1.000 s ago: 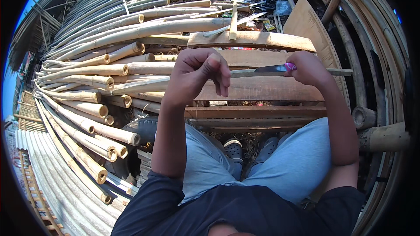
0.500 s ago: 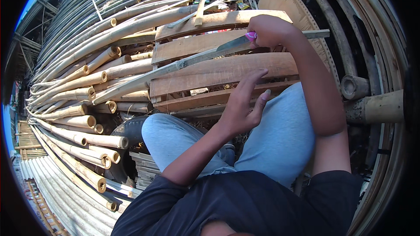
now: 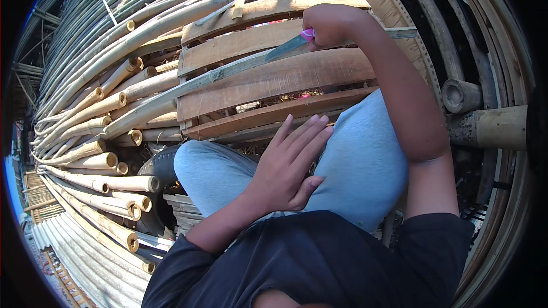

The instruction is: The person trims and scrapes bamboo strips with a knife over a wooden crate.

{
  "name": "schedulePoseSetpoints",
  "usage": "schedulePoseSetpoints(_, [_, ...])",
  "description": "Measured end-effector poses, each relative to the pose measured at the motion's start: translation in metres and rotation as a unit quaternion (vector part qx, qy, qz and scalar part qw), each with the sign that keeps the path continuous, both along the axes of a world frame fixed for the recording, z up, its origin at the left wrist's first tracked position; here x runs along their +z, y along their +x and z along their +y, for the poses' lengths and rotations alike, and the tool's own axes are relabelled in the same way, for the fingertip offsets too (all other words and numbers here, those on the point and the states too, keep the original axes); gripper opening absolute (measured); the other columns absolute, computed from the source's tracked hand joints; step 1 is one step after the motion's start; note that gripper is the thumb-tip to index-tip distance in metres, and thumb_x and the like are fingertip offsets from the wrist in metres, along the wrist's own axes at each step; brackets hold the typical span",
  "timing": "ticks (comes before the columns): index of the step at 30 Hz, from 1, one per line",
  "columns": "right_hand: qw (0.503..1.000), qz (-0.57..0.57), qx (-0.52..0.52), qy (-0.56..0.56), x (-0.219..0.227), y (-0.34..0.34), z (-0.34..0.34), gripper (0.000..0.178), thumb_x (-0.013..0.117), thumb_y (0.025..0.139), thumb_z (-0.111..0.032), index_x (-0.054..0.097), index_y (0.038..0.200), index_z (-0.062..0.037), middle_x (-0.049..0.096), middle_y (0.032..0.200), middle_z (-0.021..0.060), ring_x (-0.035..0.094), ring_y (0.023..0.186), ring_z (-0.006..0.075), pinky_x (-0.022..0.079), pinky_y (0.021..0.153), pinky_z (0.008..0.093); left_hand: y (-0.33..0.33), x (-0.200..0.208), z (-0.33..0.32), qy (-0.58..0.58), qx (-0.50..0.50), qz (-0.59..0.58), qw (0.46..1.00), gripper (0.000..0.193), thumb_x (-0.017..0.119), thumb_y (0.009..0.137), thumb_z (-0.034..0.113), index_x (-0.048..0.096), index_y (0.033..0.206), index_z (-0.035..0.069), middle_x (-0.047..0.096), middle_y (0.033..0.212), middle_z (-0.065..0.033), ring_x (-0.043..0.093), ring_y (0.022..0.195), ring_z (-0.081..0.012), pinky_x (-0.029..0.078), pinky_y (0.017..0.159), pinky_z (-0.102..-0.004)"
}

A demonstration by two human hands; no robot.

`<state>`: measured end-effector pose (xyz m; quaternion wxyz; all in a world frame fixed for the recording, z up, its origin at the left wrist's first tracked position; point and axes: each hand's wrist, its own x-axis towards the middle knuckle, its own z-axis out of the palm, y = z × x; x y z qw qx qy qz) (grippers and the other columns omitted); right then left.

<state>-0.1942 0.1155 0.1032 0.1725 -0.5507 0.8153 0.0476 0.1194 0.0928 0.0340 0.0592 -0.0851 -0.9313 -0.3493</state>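
Fingers on the left hand (image 3: 288, 168) are straight and loosely together, thumb sticking out to the side, not pinching or holding anything. That hand just hovers over the person's lap, above the light blue trousers (image 3: 359, 159), roughly dead centre of the view.

The right hand (image 3: 328, 25) is up around 12 o'clock, fingers curled tight around a pink-handled knife (image 3: 297, 43). The blade points off toward 9 o'clock and lies against a long split bamboo strip (image 3: 228, 74). That strip runs diagonally from about 1 o'clock, past the right hand, down toward 9 o'clock, lying across the top of a wooden pallet (image 3: 274, 85). Can't tell whether the blade is actually biting into the strip or just resting on it.

The pallet has wide weathered planks and sits just beyond the knees, from centre up to 12 o'clock. A huge stack of bamboo poles (image 3: 97, 131) fills everything from 7 to 11 o'clock, cut ends facing the person. Over at 3 o'clock there are thicker bamboo stubs (image 3: 491, 125), ends toward the pallet. A black shoe (image 3: 160, 162) peeks out by the left knee near 8 o'clock.
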Motion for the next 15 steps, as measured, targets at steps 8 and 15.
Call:
schedulePoseSetpoints(8, [0.999,-0.002,-0.043,0.006,0.000,0.005,-0.007,0.028,0.087,0.084,-0.026,0.074,0.093,-0.0022,0.076,0.089,0.0166,0.072,0.086,0.0337,0.055,0.077,0.0448,-0.035,-0.064,0.009,0.039,-0.159,-0.067,0.984,0.057,0.055,0.107,0.042,0.041,0.161,0.032,0.039,0.167,-0.0113,0.059,0.133,-0.0308,0.056,0.099,-0.0480])
schedulePoseSetpoints(15, [0.998,-0.024,-0.050,0.025,0.014,0.013,-0.007,0.028,0.087,0.084,-0.025,0.074,0.094,-0.0022,0.076,0.092,0.0169,0.072,0.085,0.0342,0.055,0.075,0.0456,-0.026,-0.012,-0.013,0.455,-0.056,-0.159,0.874,0.042,0.060,0.109,0.027,0.062,0.143,0.003,0.072,0.081,-0.0072,0.071,0.073,-0.0106,0.059,0.072,-0.0294])
